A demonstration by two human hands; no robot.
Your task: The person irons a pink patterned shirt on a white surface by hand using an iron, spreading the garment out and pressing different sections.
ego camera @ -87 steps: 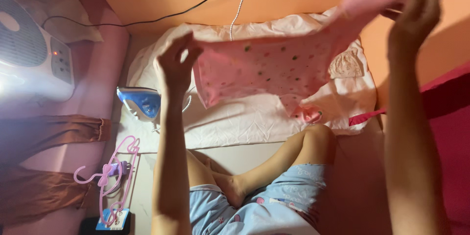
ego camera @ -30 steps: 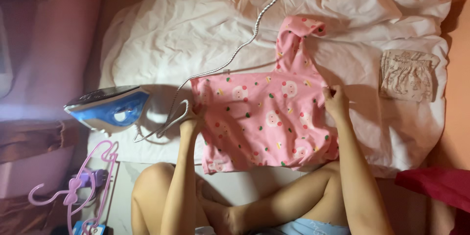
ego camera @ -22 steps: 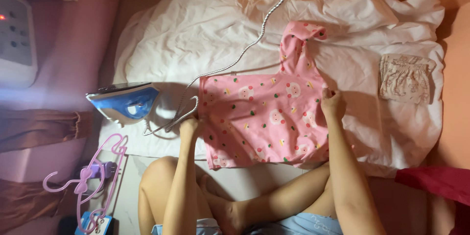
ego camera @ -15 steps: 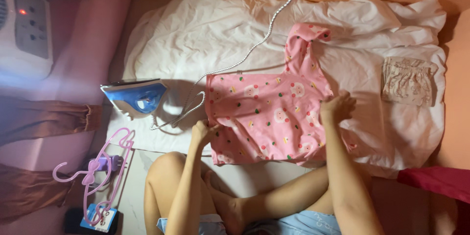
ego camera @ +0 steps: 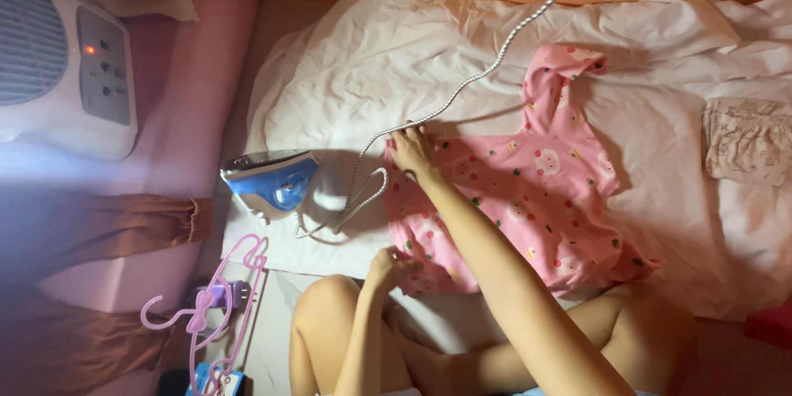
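Observation:
A pink spotted child's garment [ego camera: 536,198] lies spread on a rumpled white sheet [ego camera: 396,58], with one sleeve pointing to the far side. My left hand [ego camera: 389,265] is closed on the garment's near left corner, by my bent knee. Across the cloth reaches my right arm, and my right hand [ego camera: 412,151] presses and pinches the far left corner of the garment. A blue and white iron [ego camera: 272,182] stands just left of both hands, and its braided cord [ego camera: 470,82] loops past my right hand.
A white fan unit [ego camera: 70,74] with a lit red light stands at the far left. Pink hangers [ego camera: 206,313] lie on the floor near my knee. A folded beige cloth [ego camera: 747,140] rests on the sheet at right. Brown fabric [ego camera: 124,227] lies left of the iron.
The garment went from held up in the air to flat on the sheet. My right hand has crossed from its right edge to its far left corner. My left hand stays at the near left corner.

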